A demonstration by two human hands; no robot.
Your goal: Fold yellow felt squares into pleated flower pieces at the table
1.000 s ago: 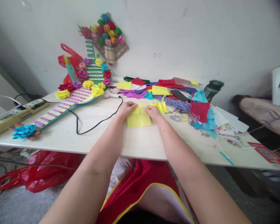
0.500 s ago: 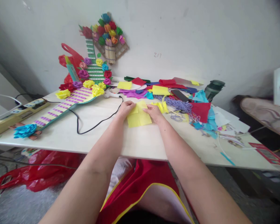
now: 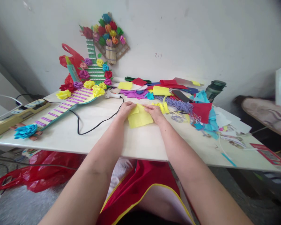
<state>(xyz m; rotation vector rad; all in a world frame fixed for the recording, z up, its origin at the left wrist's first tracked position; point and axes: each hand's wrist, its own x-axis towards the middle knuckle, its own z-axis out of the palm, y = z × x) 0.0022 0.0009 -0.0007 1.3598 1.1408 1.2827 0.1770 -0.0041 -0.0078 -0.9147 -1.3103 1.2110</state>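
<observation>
At the far left, a power strip (image 3: 35, 107) lies by a blue paper flower (image 3: 25, 131) at the narrow end of a striped paper guitar (image 3: 69, 104). A black cord (image 3: 100, 122) loops across the bench (image 3: 144, 148) to what looks like a glue gun (image 3: 112, 95); a forearm catching that loop could drag the tool into the paper flowers. Next, the left hand (image 3: 127, 109) grips the upper left of a creased yellow paper (image 3: 140, 119), which lies between the hands above the bench's near edge. The right hand (image 3: 155, 113) pinches its upper right side; the thin sheet could tear or crease askew if the two pull unevenly. Just beyond that hand sit yellow strips (image 3: 164, 107), easily crushed by a knuckle, then tangled purple string (image 3: 178, 104), which could snag a finger reaching right, and a red sheet (image 3: 202, 113).
</observation>
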